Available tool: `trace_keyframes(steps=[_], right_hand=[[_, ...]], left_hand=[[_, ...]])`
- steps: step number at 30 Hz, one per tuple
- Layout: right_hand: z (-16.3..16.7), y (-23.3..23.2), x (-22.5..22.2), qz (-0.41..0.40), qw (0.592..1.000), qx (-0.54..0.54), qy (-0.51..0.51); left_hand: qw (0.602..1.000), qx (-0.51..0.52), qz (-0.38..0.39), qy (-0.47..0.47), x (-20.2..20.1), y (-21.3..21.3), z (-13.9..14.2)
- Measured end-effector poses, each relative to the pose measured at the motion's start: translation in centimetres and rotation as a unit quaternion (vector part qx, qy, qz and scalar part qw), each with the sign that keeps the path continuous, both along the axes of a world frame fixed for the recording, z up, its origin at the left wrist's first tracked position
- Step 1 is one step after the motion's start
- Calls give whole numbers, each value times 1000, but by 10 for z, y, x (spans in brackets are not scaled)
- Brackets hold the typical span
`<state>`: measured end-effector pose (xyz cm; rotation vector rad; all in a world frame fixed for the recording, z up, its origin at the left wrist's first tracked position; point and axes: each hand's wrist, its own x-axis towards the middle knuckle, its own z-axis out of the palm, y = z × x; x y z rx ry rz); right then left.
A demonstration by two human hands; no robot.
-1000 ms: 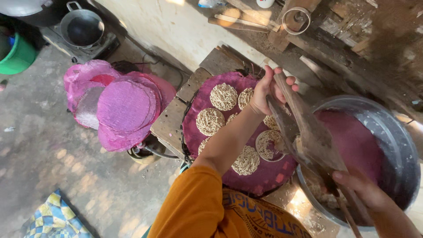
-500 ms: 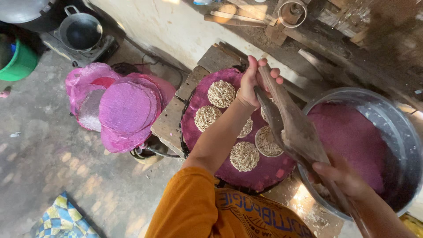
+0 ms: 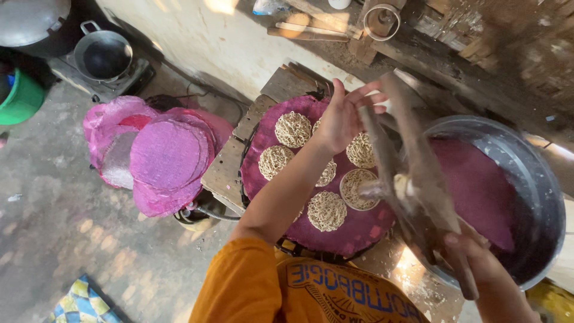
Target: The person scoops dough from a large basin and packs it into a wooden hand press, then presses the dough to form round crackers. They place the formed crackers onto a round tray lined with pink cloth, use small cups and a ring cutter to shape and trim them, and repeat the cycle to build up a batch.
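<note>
I see a long wooden press [image 3: 418, 179], two hinged arms with a small cylinder of pale dough between them, held slanting over the right edge of the round purple tray [image 3: 359, 230] and the left rim of the big metal basin [image 3: 538, 197]. My left hand [image 3: 347, 113] is at the press's upper end, fingers spread and curling round the top of the arms, palm against the wood. My right hand [image 3: 472, 254] is closed round the lower handle ends near the bottom of the frame, fingers pressed together on the wood. The press itself is blurred, so I cannot tell how far apart its arms stand. Under it the tray carries several round nests of pale noodles [image 3: 326, 210], set side by side, some partly hidden by my left forearm; one nest lies just below the press's cylinder. The tray rests on a rough wooden stand [image 3: 227, 173] whose boards show at its left edge. The basin, just right of the tray, holds a purple mat [image 3: 478, 179] across its inside. Off the stand's left edge, a stack of purple and pink round mats [image 3: 164, 155] lies on the concrete floor [image 3: 72, 239]. Farther left, at the top corner, a dark metal pot [image 3: 104, 57] sits on a small stove, and a green tub [image 3: 21, 98] shows at the left edge. My orange sleeve [image 3: 239, 287] fills the bottom middle.
</note>
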<state>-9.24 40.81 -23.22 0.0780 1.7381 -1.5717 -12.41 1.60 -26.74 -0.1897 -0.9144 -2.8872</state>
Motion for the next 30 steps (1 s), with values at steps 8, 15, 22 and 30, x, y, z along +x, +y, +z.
trace_keyframes(steps=[8, 15, 22, 30], right_hand=[[30, 57, 60, -105, 972, -133, 164], [-56, 128, 70, -173, 960, -197, 101], [-91, 171, 84, -233, 942, -212, 115], [-109, 143, 61, -212, 950, -229, -25]], left_hand=[[518, -853, 53, -39, 131, 58, 18], [428, -903, 37, 15, 144, 86, -2], [414, -910, -15, 1, 152, 102, -9], [421, -900, -67, -89, 164, 146, -8]])
